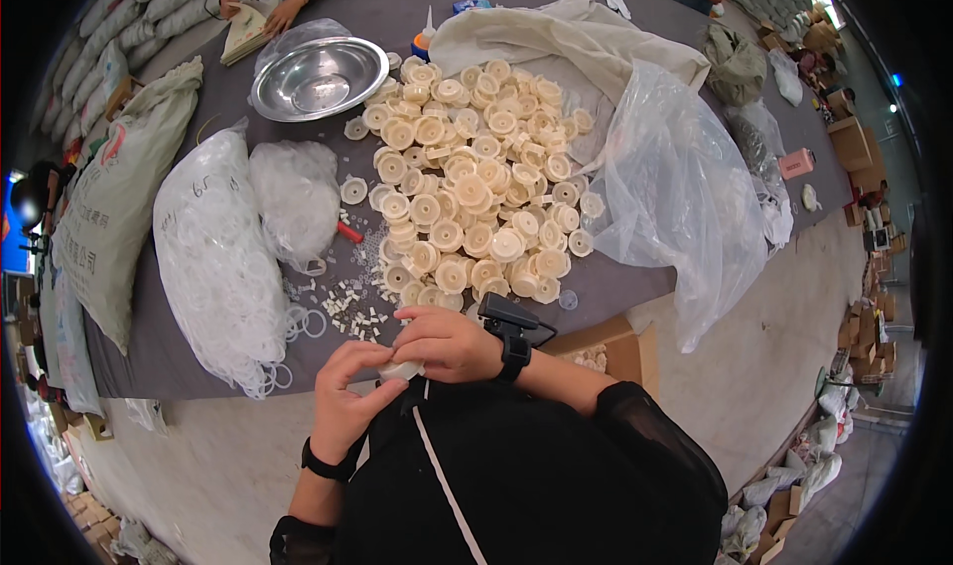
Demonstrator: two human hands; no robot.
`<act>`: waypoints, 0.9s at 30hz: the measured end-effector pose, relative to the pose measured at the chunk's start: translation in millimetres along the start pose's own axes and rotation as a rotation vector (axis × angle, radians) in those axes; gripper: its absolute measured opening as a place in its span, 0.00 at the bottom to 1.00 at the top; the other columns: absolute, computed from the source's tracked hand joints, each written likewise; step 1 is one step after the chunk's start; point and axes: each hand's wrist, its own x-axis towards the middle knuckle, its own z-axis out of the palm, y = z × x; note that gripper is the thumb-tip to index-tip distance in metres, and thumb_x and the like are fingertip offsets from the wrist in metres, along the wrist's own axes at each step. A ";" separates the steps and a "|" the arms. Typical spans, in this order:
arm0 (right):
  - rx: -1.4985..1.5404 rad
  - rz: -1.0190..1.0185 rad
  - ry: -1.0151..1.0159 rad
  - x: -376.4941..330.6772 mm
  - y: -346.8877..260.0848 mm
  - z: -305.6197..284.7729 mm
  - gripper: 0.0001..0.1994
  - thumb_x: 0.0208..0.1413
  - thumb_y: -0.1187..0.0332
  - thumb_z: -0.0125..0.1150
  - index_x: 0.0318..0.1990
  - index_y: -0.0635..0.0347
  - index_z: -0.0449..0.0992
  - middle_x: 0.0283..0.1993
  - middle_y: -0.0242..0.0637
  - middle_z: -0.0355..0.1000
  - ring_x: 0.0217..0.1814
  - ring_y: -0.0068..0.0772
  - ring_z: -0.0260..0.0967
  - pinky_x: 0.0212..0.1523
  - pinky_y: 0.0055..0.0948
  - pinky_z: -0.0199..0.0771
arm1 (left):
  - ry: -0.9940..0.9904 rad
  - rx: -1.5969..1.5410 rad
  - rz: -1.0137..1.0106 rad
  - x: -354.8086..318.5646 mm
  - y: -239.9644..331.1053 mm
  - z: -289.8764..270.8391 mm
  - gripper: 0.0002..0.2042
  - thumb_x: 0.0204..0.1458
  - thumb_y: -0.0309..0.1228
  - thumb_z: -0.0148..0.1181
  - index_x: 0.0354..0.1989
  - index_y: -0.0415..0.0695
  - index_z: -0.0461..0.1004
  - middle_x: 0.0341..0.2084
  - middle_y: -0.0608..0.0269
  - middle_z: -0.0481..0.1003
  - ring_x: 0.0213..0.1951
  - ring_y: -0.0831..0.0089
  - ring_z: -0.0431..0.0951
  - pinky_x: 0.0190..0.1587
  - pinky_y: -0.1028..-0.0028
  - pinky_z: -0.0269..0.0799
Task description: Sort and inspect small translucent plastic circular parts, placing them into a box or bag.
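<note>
Both hands meet at the near edge of the worktop (615,277), close against the body. Left hand (347,401) comes up from below, fingers curled closed around a small pale round plastic part (402,369). Right hand (447,345) lies over the part from above and right, fingers bent down onto its top; a black wrist device (513,332) sits just behind it. The part is pinched between the two, mostly hidden, so its face direction cannot be told.

Straight ahead of the hands, away from the body: small white pegs (357,307) scattered near, loose thin rings (303,322) to their left. Beyond, the big heap of cream discs (467,188), slightly nearer the right hand. Left of it, clear bags of rings (223,257). Far off, a steel bowl (318,76); another person's hands (283,14) at the far edge.
</note>
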 end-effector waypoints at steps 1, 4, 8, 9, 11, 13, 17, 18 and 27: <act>-0.018 -0.013 0.016 0.2 0.3 0.8 0.15 0.34 0.79 0.59 0.35 0.60 0.71 0.34 0.36 0.67 0.42 0.41 0.66 0.52 0.40 0.61 | 0.026 -0.062 -0.017 -1.0 -4.5 2.0 0.17 0.35 0.25 0.62 0.38 0.37 0.71 0.33 0.59 0.70 0.37 0.69 0.70 0.41 0.76 0.64; 0.000 -0.026 0.032 -0.6 2.3 3.7 0.14 0.34 0.78 0.60 0.35 0.61 0.70 0.35 0.37 0.67 0.43 0.43 0.65 0.50 0.39 0.63 | 0.119 -0.244 -0.082 1.3 2.9 14.8 0.18 0.35 0.26 0.62 0.39 0.37 0.70 0.35 0.58 0.70 0.39 0.69 0.70 0.42 0.75 0.64; -0.039 0.004 0.031 -0.5 1.5 1.5 0.14 0.34 0.78 0.60 0.34 0.61 0.70 0.35 0.36 0.67 0.45 0.44 0.65 0.49 0.37 0.64 | 0.062 -0.071 -0.048 2.1 2.1 12.0 0.18 0.36 0.27 0.61 0.39 0.38 0.71 0.37 0.56 0.71 0.40 0.67 0.71 0.45 0.72 0.63; -0.049 0.021 0.034 -2.5 1.6 2.1 0.14 0.34 0.78 0.61 0.34 0.60 0.70 0.35 0.36 0.68 0.45 0.44 0.65 0.49 0.37 0.64 | 0.060 -0.073 -0.047 1.8 1.6 12.7 0.18 0.36 0.27 0.61 0.39 0.38 0.71 0.37 0.56 0.71 0.40 0.67 0.71 0.45 0.72 0.63; -0.057 0.037 0.037 -3.9 1.7 3.4 0.13 0.34 0.78 0.61 0.33 0.60 0.70 0.35 0.36 0.68 0.45 0.43 0.65 0.48 0.37 0.65 | 0.104 -0.021 -0.036 -1.8 -0.3 13.7 0.17 0.35 0.26 0.62 0.38 0.38 0.72 0.37 0.55 0.71 0.40 0.66 0.71 0.48 0.70 0.62; -0.083 0.059 0.042 -4.4 1.7 3.8 0.13 0.34 0.78 0.61 0.33 0.60 0.70 0.35 0.36 0.68 0.45 0.43 0.65 0.48 0.37 0.65 | 0.148 0.001 -0.019 -5.7 -1.6 16.2 0.16 0.34 0.25 0.62 0.37 0.38 0.73 0.37 0.56 0.72 0.39 0.66 0.71 0.48 0.68 0.62; -0.071 0.063 0.064 -4.7 1.4 5.6 0.13 0.33 0.79 0.61 0.32 0.60 0.70 0.35 0.36 0.68 0.44 0.42 0.66 0.49 0.37 0.64 | 0.217 0.028 0.082 -6.5 -10.1 18.6 0.15 0.33 0.25 0.64 0.33 0.39 0.73 0.34 0.57 0.72 0.38 0.65 0.71 0.48 0.65 0.63; -0.041 0.072 0.080 -5.2 1.4 6.8 0.13 0.33 0.79 0.61 0.32 0.60 0.70 0.35 0.35 0.68 0.43 0.41 0.66 0.50 0.37 0.64 | 0.217 0.028 0.082 -6.8 -12.5 20.8 0.15 0.33 0.25 0.64 0.33 0.39 0.73 0.34 0.57 0.72 0.38 0.65 0.71 0.48 0.65 0.63; 0.012 0.047 0.122 -2.7 -0.1 7.8 0.14 0.33 0.79 0.61 0.33 0.60 0.69 0.34 0.35 0.68 0.43 0.41 0.66 0.50 0.38 0.63 | 0.283 -0.170 0.045 -3.6 -10.5 25.5 0.14 0.36 0.26 0.61 0.35 0.40 0.71 0.33 0.56 0.70 0.36 0.64 0.70 0.45 0.70 0.63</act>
